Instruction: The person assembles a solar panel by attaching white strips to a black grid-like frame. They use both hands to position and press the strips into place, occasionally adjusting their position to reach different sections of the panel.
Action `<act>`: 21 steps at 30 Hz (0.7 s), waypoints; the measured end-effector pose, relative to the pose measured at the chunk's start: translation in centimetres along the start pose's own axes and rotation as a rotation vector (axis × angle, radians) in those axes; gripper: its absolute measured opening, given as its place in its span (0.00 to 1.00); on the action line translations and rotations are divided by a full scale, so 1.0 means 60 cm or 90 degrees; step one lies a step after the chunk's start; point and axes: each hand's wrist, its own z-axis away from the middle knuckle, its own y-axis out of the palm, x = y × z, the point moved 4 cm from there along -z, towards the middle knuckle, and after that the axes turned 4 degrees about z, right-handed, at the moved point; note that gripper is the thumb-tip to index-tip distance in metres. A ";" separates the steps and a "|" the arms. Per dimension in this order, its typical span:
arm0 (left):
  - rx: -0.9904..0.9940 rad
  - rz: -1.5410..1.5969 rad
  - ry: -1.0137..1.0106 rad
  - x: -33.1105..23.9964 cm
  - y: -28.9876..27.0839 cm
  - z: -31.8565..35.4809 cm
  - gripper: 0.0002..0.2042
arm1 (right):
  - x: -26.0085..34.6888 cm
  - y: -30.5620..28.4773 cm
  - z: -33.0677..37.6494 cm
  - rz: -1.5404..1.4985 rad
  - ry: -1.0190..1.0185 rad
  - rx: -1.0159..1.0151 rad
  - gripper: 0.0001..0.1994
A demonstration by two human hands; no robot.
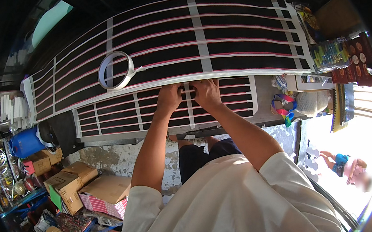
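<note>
Both my hands work side by side at the front edge of a large black sheet (158, 52) ruled with white and red stripes and crossed by pale tape strips. My left hand (170, 98) is closed, its fingers curled at that edge. Just across a pale tape strip (189, 104) my right hand (207, 94) is curled too, its thumb side toward the left hand. What their fingertips hold, if anything, is hidden. Under them lies a smaller striped black sheet (119, 117). A roll of white tape (126, 79) rests on the large sheet, its loose end pointing right.
The grey bench top (263, 93) shows at right, with colourful ribbon rolls (284, 107) on it. A blue container (24, 143) stands at left. Cardboard boxes (66, 190) are stacked at lower left. Packaged goods (331, 54) line the right side. Another person (347, 166) is outside at lower right.
</note>
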 end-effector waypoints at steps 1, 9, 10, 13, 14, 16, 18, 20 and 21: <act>0.011 0.004 -0.009 0.002 0.002 0.000 0.10 | -0.001 0.000 0.000 -0.003 0.003 0.004 0.12; -0.040 -0.004 0.002 0.000 0.001 0.006 0.12 | -0.006 -0.001 0.005 -0.013 -0.005 -0.024 0.14; -0.024 -0.004 -0.016 0.001 0.002 0.005 0.12 | -0.007 -0.002 0.006 -0.017 0.001 -0.039 0.15; -0.030 0.004 0.016 -0.005 -0.002 0.006 0.11 | -0.010 0.005 0.008 -0.017 0.021 -0.003 0.15; -0.045 -0.002 0.022 -0.007 -0.001 0.005 0.10 | -0.009 0.007 0.007 -0.015 0.033 -0.012 0.15; -0.056 -0.005 0.016 -0.011 0.006 0.002 0.09 | -0.007 0.018 0.001 -0.013 0.076 -0.013 0.13; -0.088 -0.005 0.004 -0.012 0.009 0.002 0.08 | -0.008 0.028 -0.005 -0.021 0.108 0.005 0.11; -0.098 -0.004 -0.009 -0.012 0.013 0.001 0.08 | -0.011 0.033 -0.009 -0.018 0.132 0.022 0.09; -0.098 -0.005 -0.012 -0.011 0.013 0.001 0.08 | -0.011 0.035 -0.012 -0.011 0.139 0.031 0.09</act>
